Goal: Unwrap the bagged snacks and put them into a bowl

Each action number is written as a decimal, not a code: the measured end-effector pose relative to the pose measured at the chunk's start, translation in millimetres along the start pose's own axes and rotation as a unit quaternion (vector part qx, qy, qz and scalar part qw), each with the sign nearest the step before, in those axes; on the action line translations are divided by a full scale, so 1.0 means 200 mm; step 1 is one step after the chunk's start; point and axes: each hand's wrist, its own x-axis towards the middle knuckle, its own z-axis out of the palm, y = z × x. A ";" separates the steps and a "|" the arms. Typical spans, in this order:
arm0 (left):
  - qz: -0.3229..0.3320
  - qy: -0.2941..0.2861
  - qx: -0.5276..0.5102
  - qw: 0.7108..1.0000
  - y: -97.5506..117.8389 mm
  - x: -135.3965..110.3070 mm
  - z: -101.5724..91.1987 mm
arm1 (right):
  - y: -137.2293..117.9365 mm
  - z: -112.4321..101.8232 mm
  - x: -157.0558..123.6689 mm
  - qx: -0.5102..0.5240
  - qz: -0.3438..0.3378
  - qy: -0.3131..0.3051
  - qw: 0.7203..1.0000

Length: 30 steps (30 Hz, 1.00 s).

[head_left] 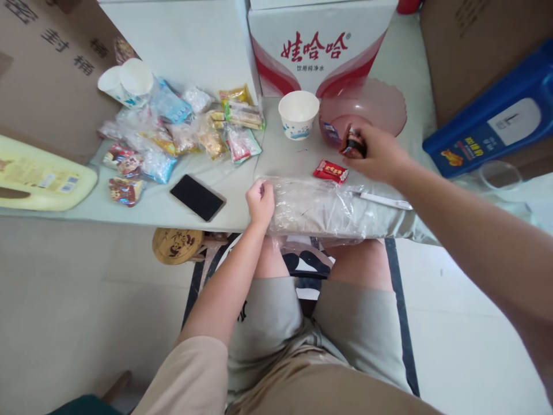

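Note:
My left hand (261, 203) is closed on the left edge of a clear plastic bag (317, 210), which lies flat along the table's front edge. In my right hand (382, 154) is a small dark brown-and-red wrapped snack (353, 144), pinched between the fingers in front of a pink translucent bowl (384, 109). Part of the wrapper is covered by my fingers. A red snack packet (330, 171) lies just behind the bag, below my right hand. To the left of the bowl stands a white paper cup (299, 115). A white pen (384, 200) rests at the bag's right side.
Several wrapped snacks (211, 141) are heaped at the left, beside two tipped paper cups (137, 80). A black phone (197, 197) lies near the front edge. A white-and-red carton (319, 46) stands behind, a blue bottle (496, 115) at right, a yellow bottle (43, 178) at left.

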 end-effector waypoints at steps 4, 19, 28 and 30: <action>0.026 0.005 0.013 1.000 -0.01 0.00 0.00 | -0.06 0.19 0.01 -0.070 -0.032 -0.023 0.997; 0.013 0.025 0.015 0.999 -0.01 -0.01 0.00 | 0.00 0.12 -0.03 0.019 -0.083 0.015 0.996; 0.015 0.010 0.012 1.000 0.00 -0.02 -0.01 | 0.02 -0.12 0.05 -0.051 -0.011 0.126 0.991; -0.001 0.003 0.000 1.000 -0.01 -0.02 -0.01 | 0.02 -0.04 -0.06 -0.032 -0.058 0.130 0.989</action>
